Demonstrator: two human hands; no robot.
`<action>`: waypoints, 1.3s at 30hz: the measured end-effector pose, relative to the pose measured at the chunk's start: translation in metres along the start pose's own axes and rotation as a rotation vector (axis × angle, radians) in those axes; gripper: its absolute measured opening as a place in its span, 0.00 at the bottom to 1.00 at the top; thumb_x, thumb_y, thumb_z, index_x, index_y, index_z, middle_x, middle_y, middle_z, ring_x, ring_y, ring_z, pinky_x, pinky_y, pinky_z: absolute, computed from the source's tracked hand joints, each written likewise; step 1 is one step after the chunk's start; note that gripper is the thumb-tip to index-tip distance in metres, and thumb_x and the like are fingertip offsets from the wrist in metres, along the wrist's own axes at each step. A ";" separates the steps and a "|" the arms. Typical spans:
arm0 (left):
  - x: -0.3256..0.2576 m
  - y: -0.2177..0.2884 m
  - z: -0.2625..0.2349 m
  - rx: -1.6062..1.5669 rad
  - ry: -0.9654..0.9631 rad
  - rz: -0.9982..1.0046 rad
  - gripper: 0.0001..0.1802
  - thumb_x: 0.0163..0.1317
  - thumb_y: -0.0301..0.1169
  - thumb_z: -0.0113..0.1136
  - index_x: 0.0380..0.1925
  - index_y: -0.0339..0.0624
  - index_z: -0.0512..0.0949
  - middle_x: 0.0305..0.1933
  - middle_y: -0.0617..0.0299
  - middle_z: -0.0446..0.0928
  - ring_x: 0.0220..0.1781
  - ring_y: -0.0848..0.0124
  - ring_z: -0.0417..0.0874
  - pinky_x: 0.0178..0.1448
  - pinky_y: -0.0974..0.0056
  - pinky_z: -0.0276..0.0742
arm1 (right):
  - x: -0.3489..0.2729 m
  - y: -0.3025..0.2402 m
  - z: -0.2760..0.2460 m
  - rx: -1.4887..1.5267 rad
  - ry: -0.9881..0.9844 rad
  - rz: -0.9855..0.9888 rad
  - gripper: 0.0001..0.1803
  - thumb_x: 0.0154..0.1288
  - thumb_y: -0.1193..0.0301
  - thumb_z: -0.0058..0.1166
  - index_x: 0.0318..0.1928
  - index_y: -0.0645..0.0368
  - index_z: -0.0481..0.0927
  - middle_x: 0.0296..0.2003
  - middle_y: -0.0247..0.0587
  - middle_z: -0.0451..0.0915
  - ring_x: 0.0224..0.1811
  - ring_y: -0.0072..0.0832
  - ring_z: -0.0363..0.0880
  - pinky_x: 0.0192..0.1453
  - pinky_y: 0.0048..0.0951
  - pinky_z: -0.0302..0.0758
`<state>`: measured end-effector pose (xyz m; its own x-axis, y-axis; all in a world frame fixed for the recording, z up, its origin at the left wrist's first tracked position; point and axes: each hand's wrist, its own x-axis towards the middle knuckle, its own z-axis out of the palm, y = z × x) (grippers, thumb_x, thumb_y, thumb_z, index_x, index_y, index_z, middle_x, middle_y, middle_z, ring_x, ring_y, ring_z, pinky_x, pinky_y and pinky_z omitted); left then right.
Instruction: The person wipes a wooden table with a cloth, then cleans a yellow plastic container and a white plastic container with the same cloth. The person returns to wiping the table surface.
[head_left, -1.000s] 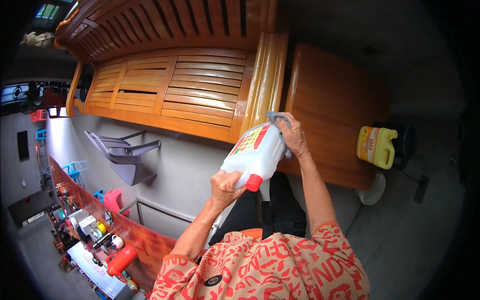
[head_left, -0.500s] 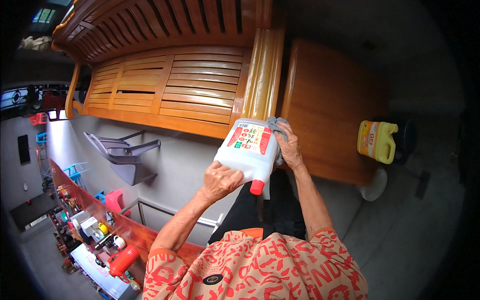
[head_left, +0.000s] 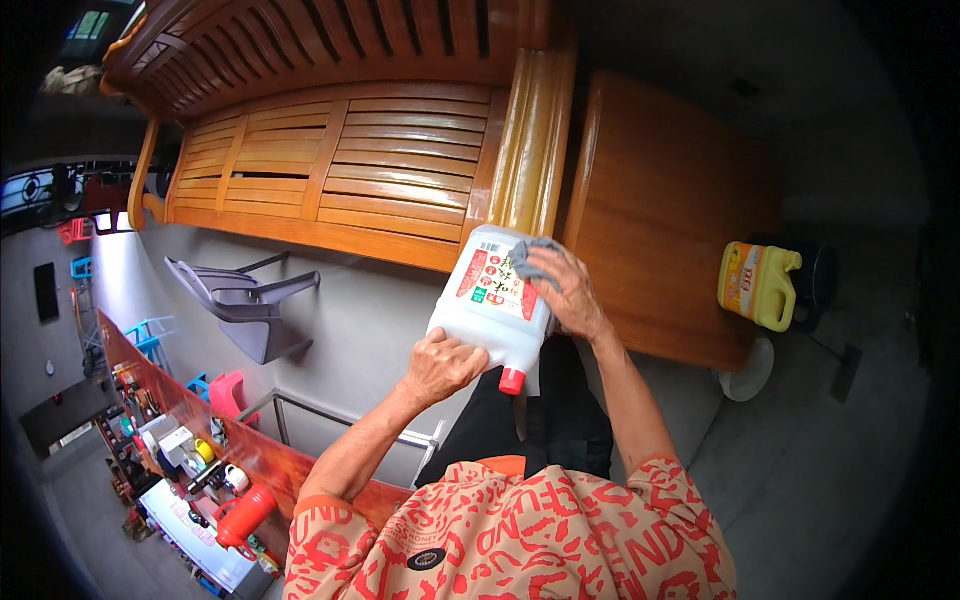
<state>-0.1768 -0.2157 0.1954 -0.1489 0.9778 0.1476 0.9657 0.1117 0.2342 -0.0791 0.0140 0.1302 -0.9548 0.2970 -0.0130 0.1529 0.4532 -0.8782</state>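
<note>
A white plastic jug (head_left: 478, 312) with a red cap (head_left: 512, 381) and a red-and-white label is held tilted in front of me, cap pointing down toward my body. My left hand (head_left: 440, 365) grips its lower side near the neck. My right hand (head_left: 563, 290) presses a small grey cloth (head_left: 530, 258) against the jug's upper right side, over the label's edge.
A slatted wooden bench (head_left: 350, 170) and a wooden side table (head_left: 660, 220) stand ahead. A yellow jug (head_left: 757, 285) sits on a dark stool at the right, a white bowl (head_left: 748, 375) below it. A grey plastic chair (head_left: 245, 300) lies at the left.
The jug has turned slightly, and my right hand with the cloth has slid across its upper side. My left hand has shifted along the jug near the neck.
</note>
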 end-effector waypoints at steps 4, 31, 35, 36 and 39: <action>0.003 -0.003 0.003 0.007 0.008 -0.018 0.15 0.53 0.38 0.62 0.16 0.53 0.65 0.10 0.72 0.60 0.14 0.75 0.66 0.26 0.67 0.58 | 0.032 0.027 0.008 -0.022 0.066 0.074 0.18 0.62 0.66 0.53 0.52 0.57 0.77 0.57 0.42 0.73 0.65 0.41 0.64 0.68 0.42 0.58; -0.003 0.001 0.013 -0.024 -0.039 0.130 0.14 0.53 0.35 0.60 0.17 0.54 0.64 0.08 0.72 0.59 0.13 0.75 0.66 0.28 0.68 0.58 | 0.040 0.009 -0.001 -0.199 -0.099 0.136 0.22 0.62 0.65 0.51 0.56 0.56 0.74 0.58 0.42 0.73 0.64 0.43 0.65 0.66 0.43 0.61; -0.002 0.002 0.009 -0.009 -0.065 0.132 0.13 0.54 0.36 0.59 0.18 0.55 0.65 0.10 0.73 0.62 0.14 0.76 0.67 0.28 0.68 0.58 | 0.065 0.006 0.001 -0.149 -0.186 0.146 0.20 0.61 0.64 0.50 0.53 0.56 0.77 0.56 0.41 0.75 0.61 0.41 0.68 0.66 0.43 0.61; -0.001 0.001 0.007 0.004 -0.066 0.140 0.12 0.54 0.37 0.59 0.18 0.55 0.66 0.11 0.74 0.64 0.14 0.76 0.68 0.28 0.67 0.58 | 0.067 -0.001 0.004 -0.162 -0.219 0.138 0.20 0.62 0.64 0.50 0.53 0.55 0.77 0.58 0.40 0.73 0.64 0.41 0.65 0.68 0.43 0.59; -0.002 -0.002 0.008 0.005 -0.085 0.136 0.11 0.55 0.37 0.58 0.20 0.55 0.66 0.10 0.73 0.63 0.15 0.76 0.69 0.28 0.67 0.59 | 0.066 -0.018 0.009 -0.186 -0.268 0.037 0.19 0.61 0.66 0.52 0.53 0.54 0.78 0.60 0.36 0.72 0.68 0.40 0.60 0.71 0.42 0.55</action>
<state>-0.1761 -0.2164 0.1867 0.0018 0.9954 0.0961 0.9769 -0.0223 0.2123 -0.1477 0.0174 0.1410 -0.9770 0.0954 -0.1908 0.2095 0.5991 -0.7728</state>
